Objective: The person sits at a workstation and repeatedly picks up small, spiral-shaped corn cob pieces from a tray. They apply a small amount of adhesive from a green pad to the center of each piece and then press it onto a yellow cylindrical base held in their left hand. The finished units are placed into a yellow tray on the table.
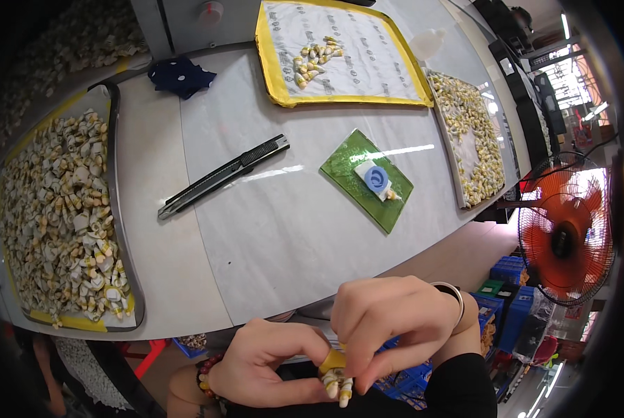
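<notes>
Close to my body, below the table's front edge, both hands meet. My left hand (273,366) pinches a small cluster of white and yellow cone-tipped pieces (337,387) between thumb and index finger. A yellow covering (333,361) shows at the tip of its index finger. Right against the cluster, my right hand (395,327) has thumb and fingers pressed together; what they grip is hidden. On the table beyond my hands lie a black utility knife (222,175) and a green glass plate (350,166). A white block with a blue round top (376,179) sits on the plate.
A tray (127,279) heaped with similar pieces stands at left. Farther back is a yellow-edged cloth-lined tray (367,76) with several pieces; another full tray (465,139) is at right. Dark blue dotted cloth (179,76) lies back left. An orange fan (564,230) stands beyond the right edge.
</notes>
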Motion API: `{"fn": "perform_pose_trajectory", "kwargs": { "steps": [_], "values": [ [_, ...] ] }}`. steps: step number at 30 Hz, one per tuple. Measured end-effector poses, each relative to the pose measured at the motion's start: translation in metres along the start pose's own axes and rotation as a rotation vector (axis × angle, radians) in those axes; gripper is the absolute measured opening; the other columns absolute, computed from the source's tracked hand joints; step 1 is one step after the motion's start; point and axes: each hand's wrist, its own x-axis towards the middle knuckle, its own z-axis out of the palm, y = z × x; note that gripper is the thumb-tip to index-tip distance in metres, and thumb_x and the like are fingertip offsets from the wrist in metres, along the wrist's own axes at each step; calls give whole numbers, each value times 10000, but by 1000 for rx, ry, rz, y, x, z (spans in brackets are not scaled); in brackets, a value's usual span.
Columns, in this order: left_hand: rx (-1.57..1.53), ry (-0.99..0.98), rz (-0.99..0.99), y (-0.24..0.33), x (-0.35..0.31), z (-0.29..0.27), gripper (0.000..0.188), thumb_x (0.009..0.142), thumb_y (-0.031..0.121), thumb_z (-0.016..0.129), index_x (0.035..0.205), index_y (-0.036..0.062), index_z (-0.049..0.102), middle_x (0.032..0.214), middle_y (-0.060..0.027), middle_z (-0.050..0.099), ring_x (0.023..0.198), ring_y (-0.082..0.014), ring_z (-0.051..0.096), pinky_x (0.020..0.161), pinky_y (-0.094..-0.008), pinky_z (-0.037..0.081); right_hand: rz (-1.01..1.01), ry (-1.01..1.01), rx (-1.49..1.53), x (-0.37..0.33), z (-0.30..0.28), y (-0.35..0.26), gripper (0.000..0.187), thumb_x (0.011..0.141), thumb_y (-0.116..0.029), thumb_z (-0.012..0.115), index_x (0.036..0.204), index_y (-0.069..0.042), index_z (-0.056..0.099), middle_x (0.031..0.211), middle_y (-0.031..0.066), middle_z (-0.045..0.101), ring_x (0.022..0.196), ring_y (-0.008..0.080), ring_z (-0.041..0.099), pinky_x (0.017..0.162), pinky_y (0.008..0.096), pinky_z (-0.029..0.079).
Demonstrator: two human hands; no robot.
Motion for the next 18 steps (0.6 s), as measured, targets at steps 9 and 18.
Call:
{"fn": "perform_pose_trajectory", "kwargs": {
  "steps": [9, 18],
  "values": [
    [59, -36, -15, 5, -3, 7, 143, 810, 109, 722, 850, 20, 618, 813, -62, 667, 742, -134, 643, 673, -237, 485, -79, -163, -374, 10, 2, -19, 113, 792, -98, 724, 836, -18, 657, 777, 46, 592, 663, 217, 555, 564, 313, 405],
    [1633, 17, -150, 138, -37, -24, 262, 661, 198, 737, 886, 82, 671, 858, -49, 634, 730, -235, 604, 639, -336, 489, -30, -105, -469, -24, -5, -10, 264, 746, -238, 782, 911, -47, 703, 742, 3, 554, 647, 162, 524, 561, 290, 398]
  ]
}}
